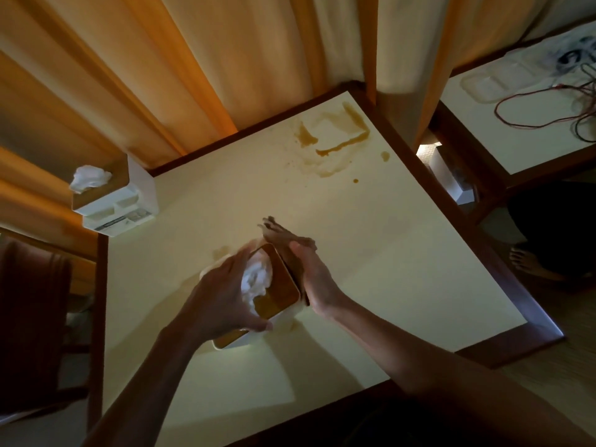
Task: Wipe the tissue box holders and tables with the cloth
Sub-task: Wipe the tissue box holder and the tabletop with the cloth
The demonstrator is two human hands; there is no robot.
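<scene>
On the cream-topped table (371,253) with a dark wooden border, a white tissue box holder (280,285) with a brown top panel stands near the middle, white tissue puffing out of its slot. The left hand (222,298) grips the holder from its left side, fingers curled over the top edge and thumb wrapped round the near corner. The right hand (309,272) presses a dark brown cloth (283,235) flat against the holder's right side, fingers straight; the cloth's far end sticks out beyond the fingertips. Brown spill stains (335,137) mark the table's far corner, well apart from the holder. A second tissue box holder (119,201) sits at the table's left corner, beside orange curtains (129,75). A neighbouring table (516,124) to the right carries tangled cables (548,104).
</scene>
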